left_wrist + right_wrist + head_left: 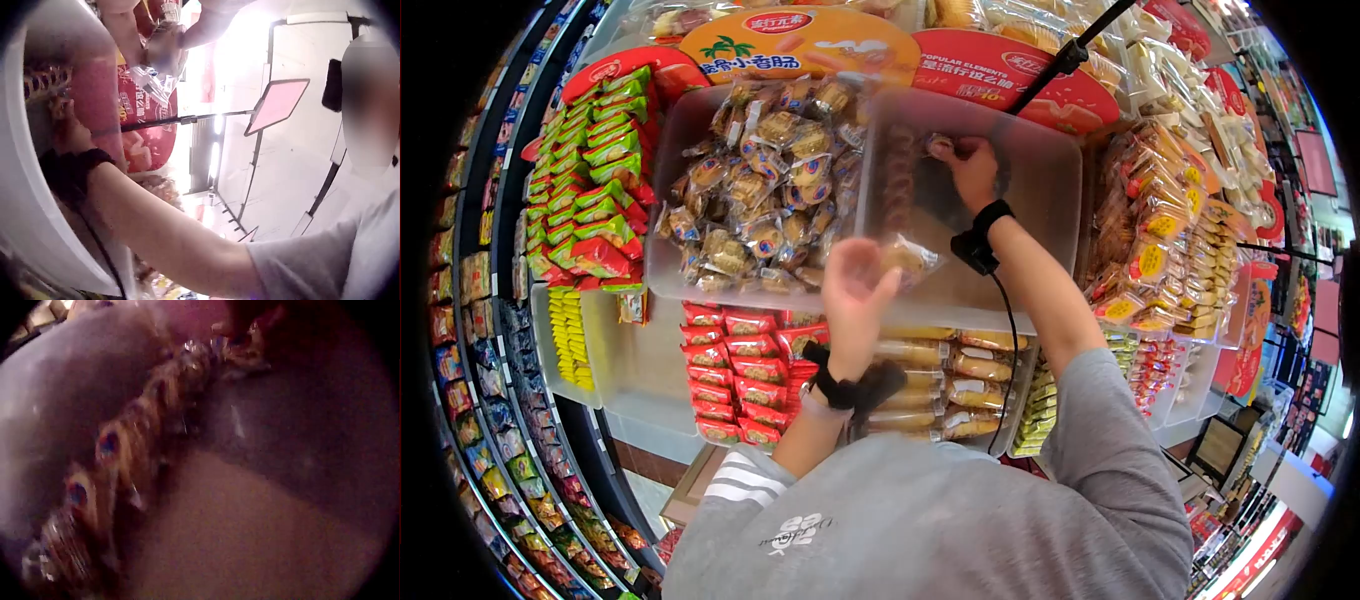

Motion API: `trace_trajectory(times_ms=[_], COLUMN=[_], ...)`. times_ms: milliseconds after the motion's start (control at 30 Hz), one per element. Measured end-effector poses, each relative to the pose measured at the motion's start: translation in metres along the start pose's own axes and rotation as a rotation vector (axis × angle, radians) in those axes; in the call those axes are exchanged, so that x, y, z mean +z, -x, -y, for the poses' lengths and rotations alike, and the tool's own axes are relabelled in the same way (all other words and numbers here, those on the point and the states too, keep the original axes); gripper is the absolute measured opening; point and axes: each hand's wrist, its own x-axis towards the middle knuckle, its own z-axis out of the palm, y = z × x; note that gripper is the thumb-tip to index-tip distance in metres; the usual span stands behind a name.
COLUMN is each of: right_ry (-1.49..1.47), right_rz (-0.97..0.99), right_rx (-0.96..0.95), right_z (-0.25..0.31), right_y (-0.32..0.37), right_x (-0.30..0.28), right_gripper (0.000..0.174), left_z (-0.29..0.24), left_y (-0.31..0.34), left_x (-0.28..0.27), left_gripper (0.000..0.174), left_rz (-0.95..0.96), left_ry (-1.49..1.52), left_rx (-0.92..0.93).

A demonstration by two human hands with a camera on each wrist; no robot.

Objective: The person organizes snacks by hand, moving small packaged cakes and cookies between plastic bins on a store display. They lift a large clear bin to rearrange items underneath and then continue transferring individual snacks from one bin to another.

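My left hand (855, 305), blurred in the head view, pinches a clear-wrapped round pastry (912, 258) above the divider between two bins. In the left wrist view this pastry (165, 51) sits between thumb and fingers. Deep in the right bin (1040, 210), my right hand (977, 175) grips another small wrapped pastry (940, 148) near the back wall. A row of wrapped pastries (897, 185) stands along that bin's left wall; the right wrist view shows the row (128, 447) on edge, with blue-and-red labels. Loose pastries of this kind (750, 190) heap up in the left bin.
Green-and-red packets (605, 180) are stacked at the left, and bagged snacks (1150, 220) at the right. Red packets (750, 365) and long wrapped rolls (910, 385) lie in front, below the bins. A black pole (1065, 60) slants over the right bin's back edge. A cable (1008, 340) hangs from my right wrist.
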Motion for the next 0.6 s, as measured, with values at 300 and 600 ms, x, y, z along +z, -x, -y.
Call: trace_trajectory(times_ms=[300,600], right_ry=[-0.668,-0.569], right_rz=[0.262,0.541], right_rx=[0.104,-0.116], right_z=[0.072,0.140], right_y=[0.025,0.205], right_x=[-0.095,-0.159], right_gripper=[0.030,0.029], left_z=[-0.027,-0.041], left_y=[0.033,0.080], left_x=[0.010,0.036], left_gripper=[0.028,0.029], left_rz=[0.045,0.178], left_ry=[0.307,0.432], left_rx=[-0.139,-0.208])
